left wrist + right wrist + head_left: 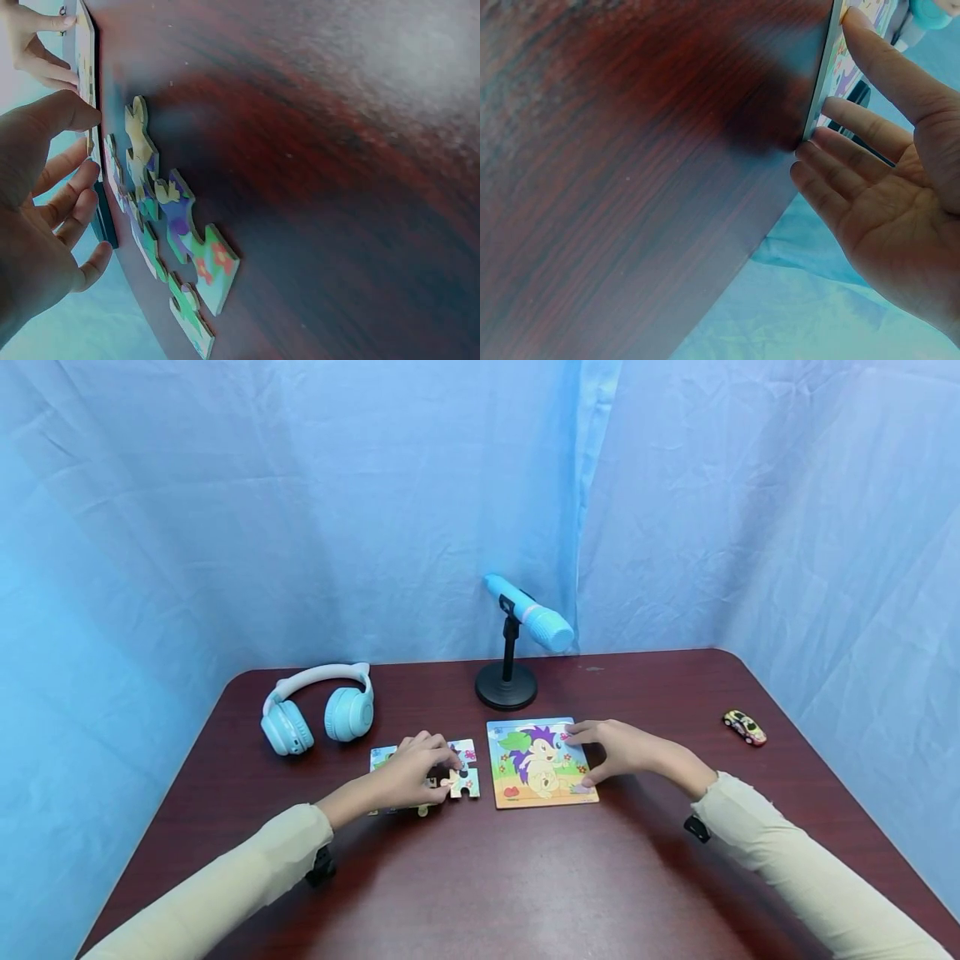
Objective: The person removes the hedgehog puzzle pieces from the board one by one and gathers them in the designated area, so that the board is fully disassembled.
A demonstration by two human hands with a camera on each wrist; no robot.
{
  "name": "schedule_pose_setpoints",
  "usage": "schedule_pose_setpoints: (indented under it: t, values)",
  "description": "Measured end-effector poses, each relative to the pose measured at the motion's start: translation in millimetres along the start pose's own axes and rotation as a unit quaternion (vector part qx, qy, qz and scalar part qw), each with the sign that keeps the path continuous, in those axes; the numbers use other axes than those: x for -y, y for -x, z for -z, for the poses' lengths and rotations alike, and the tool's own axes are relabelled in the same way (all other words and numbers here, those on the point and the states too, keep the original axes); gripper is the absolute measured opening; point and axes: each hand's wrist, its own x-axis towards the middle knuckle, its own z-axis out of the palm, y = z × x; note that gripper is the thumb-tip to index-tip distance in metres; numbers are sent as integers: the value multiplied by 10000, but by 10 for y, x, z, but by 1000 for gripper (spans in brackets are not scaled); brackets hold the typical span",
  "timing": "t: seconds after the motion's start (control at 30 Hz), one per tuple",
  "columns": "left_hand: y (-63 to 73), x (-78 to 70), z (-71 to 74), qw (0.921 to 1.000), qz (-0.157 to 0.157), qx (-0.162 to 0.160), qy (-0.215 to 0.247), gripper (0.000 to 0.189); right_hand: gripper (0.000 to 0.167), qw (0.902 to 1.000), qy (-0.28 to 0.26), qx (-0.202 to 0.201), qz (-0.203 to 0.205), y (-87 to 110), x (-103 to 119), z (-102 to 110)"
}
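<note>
Loose jigsaw puzzle pieces (217, 262) with purple, green and red flower prints lie on the table at left centre. Over them in the head view is my left hand (412, 772); its thumb and forefinger pinch a flowered puzzle piece (468, 785) at the right side of the group. My other fingers are loosely bent. Just to the right lies a square puzzle board (543, 772) picturing a purple-haired hedgehog. At its right edge rests my right hand (630, 747), thumb and fingers spread and touching the board. In the right wrist view, its palm (907, 217) holds nothing.
Light-blue headphones (348, 714) sit at the back left. Behind the board stands a blue microphone (551, 628) on a round black base (506, 687). A small yellow toy car (744, 727) is at the far right. Blue cloth (412, 510) hangs around the dark wooden table (480, 885).
</note>
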Motion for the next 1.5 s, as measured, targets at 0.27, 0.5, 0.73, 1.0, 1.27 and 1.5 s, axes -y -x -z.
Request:
schedule_pose_setpoints:
  t: [0.27,0.5,0.73,1.0,1.27,1.5]
  values:
    - [3,23,-18,9997,65,218,58,23,72,10000,11,4,-18,1,-1,2]
    - [3,17,-43,9995,142,275,22,22,72,10000,-12,16,-61,-1,12,3]
    - [6,21,-47,9994,156,294,44,24,72,10000,-25,16,-40,12,21,7]
    - [2,46,-54,9994,171,298,50,24,72,10000,-35,-18,-36,5,22,13]
    - [12,48,-48,9996,116,218,127,23,72,10000,-68,-11,-60,3,22,6]
    - [-44,-7,-28,9998,66,112,118,26,72,10000,-59,11,-23,3,24,17]
